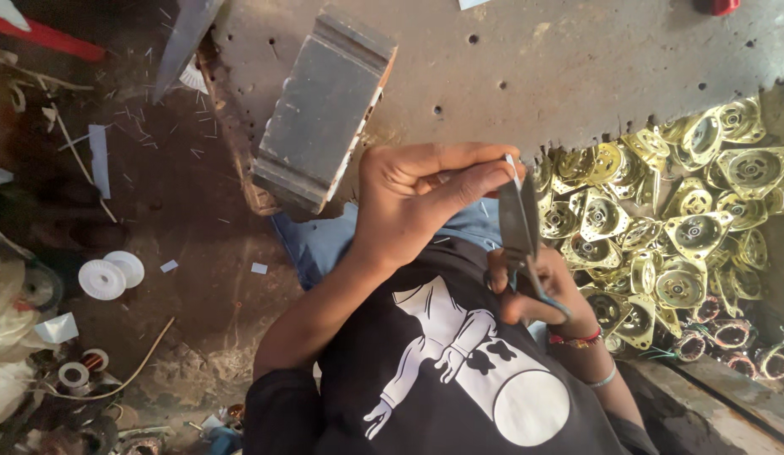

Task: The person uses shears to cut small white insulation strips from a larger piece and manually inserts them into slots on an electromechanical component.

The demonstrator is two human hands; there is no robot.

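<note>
Left hand (417, 198): clenched, pinching one thin white paper strip (513, 171).
Right hand (539, 291): grasping one pair of grey metal scissors (518, 223).
Floor: two white plastic spools (112, 275); heap of brass-coloured metal motor end covers (670, 215), uncountable.

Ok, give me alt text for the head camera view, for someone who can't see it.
Seen from above, a person's right hand holds scissors while the left hand pinches a small white strip at the blades. Brass-coloured metal brackets lie heaped on the right, and a grey metal block rests on the concrete.

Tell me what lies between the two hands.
In the head view, the closed scissor blades span the gap: the right hand grips their handles, and the left hand pinches a thin white strip at the tips.
</note>
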